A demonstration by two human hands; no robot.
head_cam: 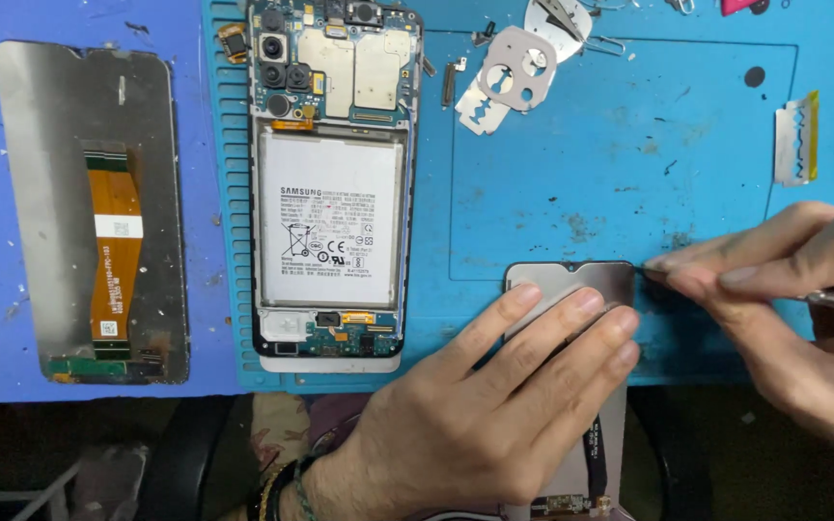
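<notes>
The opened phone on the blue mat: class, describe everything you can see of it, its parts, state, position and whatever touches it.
The opened phone lies flat, back cover off, upright in the picture on the ribbed left edge of the blue mat. A large white battery fills its middle. Above sit a circuit board with metal shields and a cluster of dark camera lenses; below, a small board with connectors. A pale frame rims it. Neither hand touches it; the left hand rests on a separate screen panel nearby.

- Your left hand [480,405] is bare, with beaded and green thread bracelets on its wrist.
- Your right hand [784,289] is bare, no glove or ring showing.
</notes>
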